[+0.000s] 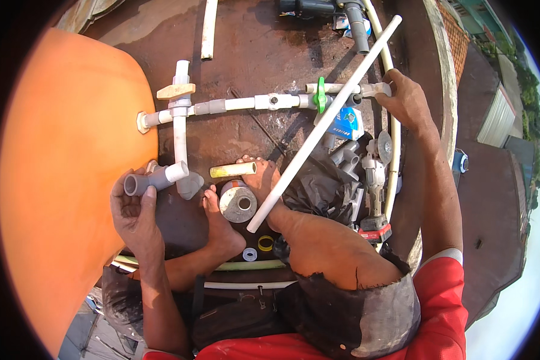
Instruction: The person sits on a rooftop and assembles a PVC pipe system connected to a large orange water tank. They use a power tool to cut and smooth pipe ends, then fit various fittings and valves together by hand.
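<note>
My left hand [137, 213] is closed around a grey pipe tee [152, 181] with a short white pipe stub in one end. It is beside the orange tank [78, 144], just below an upright white pipe. At the far right end of the pipe run, my right hand [407, 99] grips a pale fitting [376, 89]. Close by is a ball valve with a green handle [321, 95]. A long white pipe [336, 114] slants across in front of the valve and rests near my knee. Another valve with a tan handle [176, 91] stands on the run near the tank.
Between my feet are a roll of tape [239, 202] and a yellowed pipe piece [233, 170]. Loose grey fittings lie on a black plastic bag [318, 183]. A cordless angle grinder [375, 186] stands to its right, beside a cream hose and the roof's edge.
</note>
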{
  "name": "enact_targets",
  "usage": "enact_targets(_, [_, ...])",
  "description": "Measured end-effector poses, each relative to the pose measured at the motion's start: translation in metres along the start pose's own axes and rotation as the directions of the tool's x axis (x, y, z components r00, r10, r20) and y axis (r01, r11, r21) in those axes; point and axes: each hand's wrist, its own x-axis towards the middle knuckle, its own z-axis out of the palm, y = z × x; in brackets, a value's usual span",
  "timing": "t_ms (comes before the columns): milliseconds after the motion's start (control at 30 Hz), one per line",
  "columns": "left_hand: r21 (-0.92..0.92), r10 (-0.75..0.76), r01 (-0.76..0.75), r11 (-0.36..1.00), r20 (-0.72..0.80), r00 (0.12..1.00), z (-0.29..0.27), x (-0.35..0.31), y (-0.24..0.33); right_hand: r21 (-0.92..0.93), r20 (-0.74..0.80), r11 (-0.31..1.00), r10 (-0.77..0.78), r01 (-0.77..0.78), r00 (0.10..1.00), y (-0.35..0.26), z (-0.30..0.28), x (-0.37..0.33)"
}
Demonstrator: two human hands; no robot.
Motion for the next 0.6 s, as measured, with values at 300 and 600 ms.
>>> enact_targets(300, [-0.015,0.009,-0.009,1.0,-0.029,1.0,0.001,-0.001,0.005,-0.197,-0.187,0.968,-0.195,0.158,0.963,-0.032,0.037,-0.048])
enact_targets(600, [0.001,-0.001,0.001,1.0,0.011,1.0,-0.009,-0.001,-0.002,0.093,-0.208,0.991,0.118,-0.101,0.971,-0.024,0.035,-0.045])
